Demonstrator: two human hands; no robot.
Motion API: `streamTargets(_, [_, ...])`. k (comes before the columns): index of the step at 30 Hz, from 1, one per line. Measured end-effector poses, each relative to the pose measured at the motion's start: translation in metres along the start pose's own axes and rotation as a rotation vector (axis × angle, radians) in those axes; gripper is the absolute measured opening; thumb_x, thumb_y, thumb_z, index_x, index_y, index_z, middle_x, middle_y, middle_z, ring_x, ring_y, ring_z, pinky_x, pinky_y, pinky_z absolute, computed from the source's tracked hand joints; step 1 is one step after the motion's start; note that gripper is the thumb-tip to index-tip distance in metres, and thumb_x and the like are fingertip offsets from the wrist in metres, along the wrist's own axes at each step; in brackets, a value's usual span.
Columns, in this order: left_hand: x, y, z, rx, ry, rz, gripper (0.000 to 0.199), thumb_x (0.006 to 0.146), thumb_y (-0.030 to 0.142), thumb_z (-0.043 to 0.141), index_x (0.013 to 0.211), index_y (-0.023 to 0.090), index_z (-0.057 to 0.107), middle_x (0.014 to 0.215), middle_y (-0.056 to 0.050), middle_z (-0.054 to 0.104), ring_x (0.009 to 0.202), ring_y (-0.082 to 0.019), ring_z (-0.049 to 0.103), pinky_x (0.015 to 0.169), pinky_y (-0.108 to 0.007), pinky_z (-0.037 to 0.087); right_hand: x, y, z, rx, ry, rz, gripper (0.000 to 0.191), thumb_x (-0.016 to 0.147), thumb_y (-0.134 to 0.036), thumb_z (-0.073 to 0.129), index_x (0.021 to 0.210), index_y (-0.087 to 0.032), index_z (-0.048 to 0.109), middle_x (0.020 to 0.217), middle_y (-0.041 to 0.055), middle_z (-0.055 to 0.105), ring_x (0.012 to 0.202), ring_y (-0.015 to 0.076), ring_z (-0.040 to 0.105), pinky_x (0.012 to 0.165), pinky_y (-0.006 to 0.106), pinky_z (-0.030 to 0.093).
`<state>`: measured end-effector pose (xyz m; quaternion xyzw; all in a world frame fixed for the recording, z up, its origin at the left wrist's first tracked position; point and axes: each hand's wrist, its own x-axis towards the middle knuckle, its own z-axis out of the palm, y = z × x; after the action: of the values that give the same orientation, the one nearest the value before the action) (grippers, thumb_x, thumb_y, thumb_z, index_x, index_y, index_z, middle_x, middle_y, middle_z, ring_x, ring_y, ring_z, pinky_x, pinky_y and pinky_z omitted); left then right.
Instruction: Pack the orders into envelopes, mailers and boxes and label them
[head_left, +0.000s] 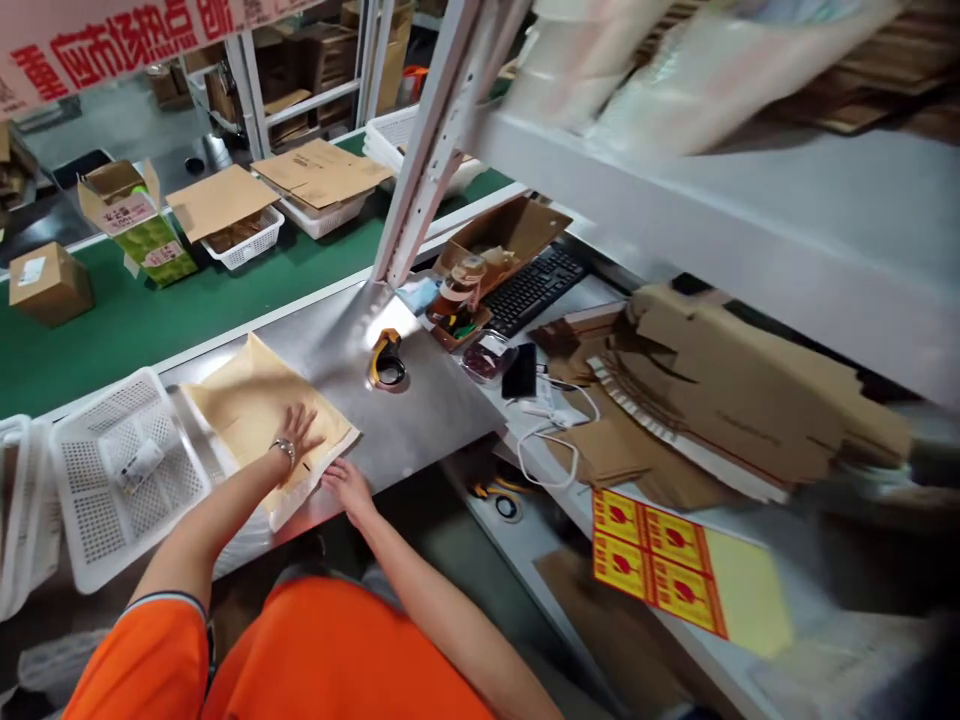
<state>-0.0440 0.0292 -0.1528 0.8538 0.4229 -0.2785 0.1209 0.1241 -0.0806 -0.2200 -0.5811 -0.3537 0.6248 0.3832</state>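
A pale yellow padded envelope (251, 400) lies flat on the metal tabletop (420, 440). Spread over its lower middle is my left hand (298, 432), fingers apart, with a bracelet or watch at the wrist. My right hand (349, 487) rests at the envelope's lower right edge, its fingers extended and touching the whitish border. A yellow and black tape dispenser (388, 360) sits up and to the right of both hands. Left of the envelope, a white perforated basket (196, 482) holds a small clear packet (140, 462).
Behind the table runs a green conveyor (225, 295) with cartons and baskets. A metal post (431, 140) rises at the back edge. On the right are a keyboard (536, 285), a phone (519, 372), flattened cardboard (735, 390), red-yellow labels (660, 555) and an overhead shelf (675, 200).
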Motion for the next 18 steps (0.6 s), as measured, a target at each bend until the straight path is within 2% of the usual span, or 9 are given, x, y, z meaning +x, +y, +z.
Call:
streamTargets(5, [0.008,-0.004,0.014,-0.158,0.111,0.042,0.096,0.072,0.051,0.103,0.159,0.036,0.067,0.191,-0.011,0.02,0.175,-0.054,-0.006,0.131,-0.085,-0.015,0.01,0.004,0.009,-0.18,0.04,-0.081,0.04,0.084,-0.019,0.065,0.123,-0.022,0.068,0.117,0.0103,0.08,0.107,0.028,0.082,0.104,0.05,0.066])
streamTargets(8, [0.009,-0.006,0.018,-0.186,0.139,0.065,0.094,0.074,0.045,0.102,0.16,0.034,0.066,0.19,-0.011,0.021,0.175,-0.053,-0.005,0.132,-0.086,-0.01,0.012,-0.001,0.009,-0.325,0.036,-0.154,0.041,0.085,-0.017,0.065,0.125,-0.022,0.072,0.126,0.0115,0.076,0.11,0.0277,0.079,0.102,0.047,0.067])
streamTargets(10, [0.009,-0.006,0.018,-0.18,0.141,0.085,0.091,0.081,0.043,0.097,0.164,0.031,0.061,0.191,-0.013,0.017,0.176,-0.051,-0.004,0.133,-0.085,-0.008,0.013,-0.006,0.008,-0.426,0.03,-0.203,0.041,0.086,-0.017,0.068,0.126,-0.021,0.074,0.134,0.0138,0.072,0.116,0.0294,0.076,0.106,0.048,0.065])
streamTargets(12, [0.008,-0.005,0.016,-0.175,0.143,0.1,0.088,0.088,0.043,0.092,0.167,0.027,0.056,0.191,-0.015,0.014,0.176,-0.05,-0.004,0.132,-0.084,-0.008,0.014,-0.012,0.006,-0.525,0.034,-0.25,0.045,0.085,-0.017,0.074,0.129,-0.021,0.075,0.143,0.0153,0.069,0.13,0.0339,0.069,0.119,0.054,0.057])
streamTargets(14, [0.006,-0.005,0.013,-0.177,0.148,0.109,0.093,0.086,0.042,0.093,0.169,0.025,0.054,0.19,-0.018,0.014,0.176,-0.05,-0.003,0.132,-0.084,-0.01,0.016,-0.018,0.004,-0.62,0.043,-0.294,0.053,0.084,-0.017,0.077,0.136,-0.023,0.074,0.151,0.015,0.067,0.144,0.0381,0.06,0.13,0.058,0.046])
streamTargets(16, [0.002,-0.006,0.01,-0.177,0.147,0.126,0.101,0.083,0.037,0.095,0.172,0.022,0.05,0.189,-0.02,0.014,0.176,-0.052,0.0,0.134,-0.083,-0.009,0.018,-0.02,0.002,-0.736,0.052,-0.333,0.06,0.087,-0.021,0.078,0.147,-0.022,0.069,0.157,0.0166,0.063,0.151,0.0408,0.053,0.134,0.06,0.039])
streamTargets(18, [-0.003,-0.009,0.009,-0.181,0.147,0.161,0.099,0.087,0.032,0.091,0.174,0.02,0.047,0.189,-0.021,0.014,0.176,-0.051,0.003,0.137,-0.079,-0.004,0.021,-0.02,-0.001,-0.885,0.064,-0.368,0.065,0.091,-0.026,0.077,0.154,-0.016,0.063,0.165,0.0211,0.057,0.159,0.043,0.045,0.137,0.062,0.034])
